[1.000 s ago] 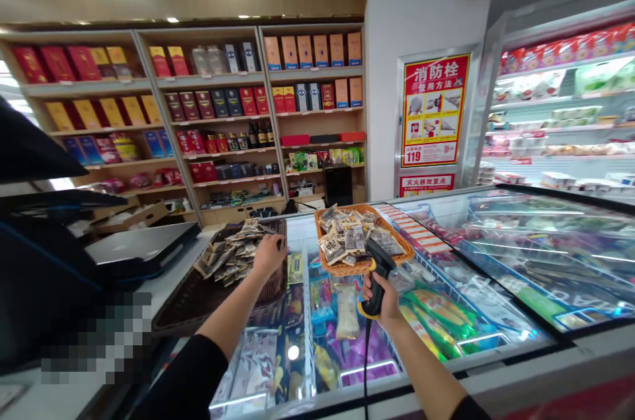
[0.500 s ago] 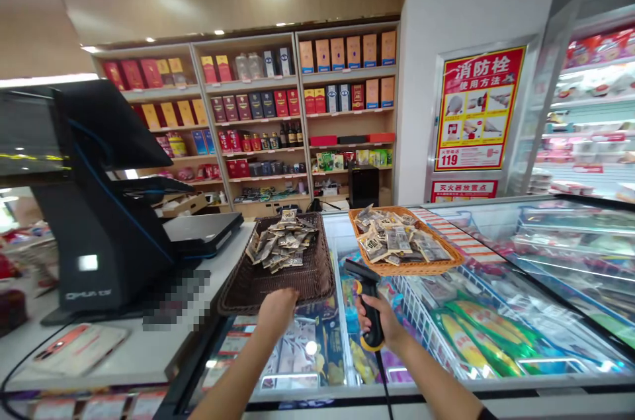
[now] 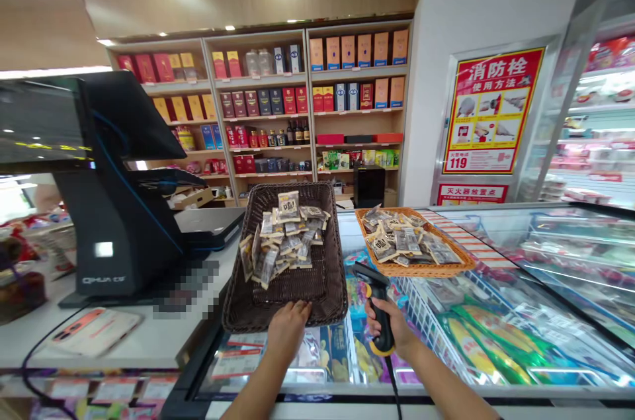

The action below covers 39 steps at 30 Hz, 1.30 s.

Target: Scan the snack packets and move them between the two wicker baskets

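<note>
My left hand (image 3: 288, 326) is closed over the near rim of a dark brown woven basket (image 3: 332, 281). The basket is tilted, its inside facing me, and small snack packets (image 3: 285, 238) lie heaped in its far and middle part. In my right hand (image 3: 394, 327) is a black and yellow barcode scanner (image 3: 381, 314), held upright by its handle with the head pointing away to the left. Its cable hangs down toward me. Just beyond the scanner, an orange-brown woven basket (image 3: 459, 262) holds more of the same packets.
Both baskets are over a glass-topped freezer (image 3: 317, 397) containing bagged goods. On the left counter (image 3: 149, 347) stand a black checkout terminal (image 3: 119, 221) and a phone (image 3: 94, 333). Shelves of boxes (image 3: 262, 102) line the back wall. A red poster (image 3: 491, 109) hangs at right.
The dark basket's far end has risen, so it tilts toward me, and the packets in it have shifted. My right hand still holds the scanner. The view has turned slightly left.
</note>
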Each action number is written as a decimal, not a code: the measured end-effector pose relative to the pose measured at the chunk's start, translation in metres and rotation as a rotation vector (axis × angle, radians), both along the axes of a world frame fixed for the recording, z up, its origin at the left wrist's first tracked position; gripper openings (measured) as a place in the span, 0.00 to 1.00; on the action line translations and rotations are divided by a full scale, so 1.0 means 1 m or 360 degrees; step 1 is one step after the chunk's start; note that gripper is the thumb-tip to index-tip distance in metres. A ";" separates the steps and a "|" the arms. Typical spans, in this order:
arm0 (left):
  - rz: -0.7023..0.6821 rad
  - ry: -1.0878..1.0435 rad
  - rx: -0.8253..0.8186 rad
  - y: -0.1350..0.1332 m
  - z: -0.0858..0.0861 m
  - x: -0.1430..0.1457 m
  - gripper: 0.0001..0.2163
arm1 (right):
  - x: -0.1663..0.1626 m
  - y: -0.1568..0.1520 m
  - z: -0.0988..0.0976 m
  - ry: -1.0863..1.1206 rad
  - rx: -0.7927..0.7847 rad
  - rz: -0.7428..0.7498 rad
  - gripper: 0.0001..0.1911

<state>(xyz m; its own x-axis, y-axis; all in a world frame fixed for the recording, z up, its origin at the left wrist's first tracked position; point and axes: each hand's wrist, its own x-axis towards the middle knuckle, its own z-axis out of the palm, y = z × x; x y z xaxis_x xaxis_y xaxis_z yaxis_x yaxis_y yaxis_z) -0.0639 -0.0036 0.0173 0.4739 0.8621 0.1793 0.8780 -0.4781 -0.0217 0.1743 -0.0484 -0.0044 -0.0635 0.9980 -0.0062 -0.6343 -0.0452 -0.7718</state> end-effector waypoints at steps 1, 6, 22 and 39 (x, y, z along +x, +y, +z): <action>-0.0002 -0.0007 -0.0010 0.001 0.004 0.000 0.21 | 0.000 0.000 0.000 0.0004 -0.0004 -0.0001 0.16; 0.0000 0.0026 -0.0009 0.015 0.030 0.004 0.14 | -0.001 -0.002 0.006 -0.0016 -0.0001 0.0008 0.15; 0.0476 -0.0313 0.0156 0.046 0.087 0.054 0.21 | 0.021 0.021 0.001 -0.0237 0.0277 -0.0720 0.16; 0.0318 -0.0949 -0.0417 0.108 0.115 0.070 0.08 | 0.024 0.025 0.005 -0.0518 0.0250 -0.0830 0.11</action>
<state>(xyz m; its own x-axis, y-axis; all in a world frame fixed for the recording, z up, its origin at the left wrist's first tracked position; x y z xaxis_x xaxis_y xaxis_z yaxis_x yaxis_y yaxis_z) 0.0066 0.1039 0.1326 0.1857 0.9735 0.1338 0.7760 -0.2288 0.5878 0.1986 -0.0239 0.0009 0.4119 0.8878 0.2055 -0.2744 0.3359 -0.9011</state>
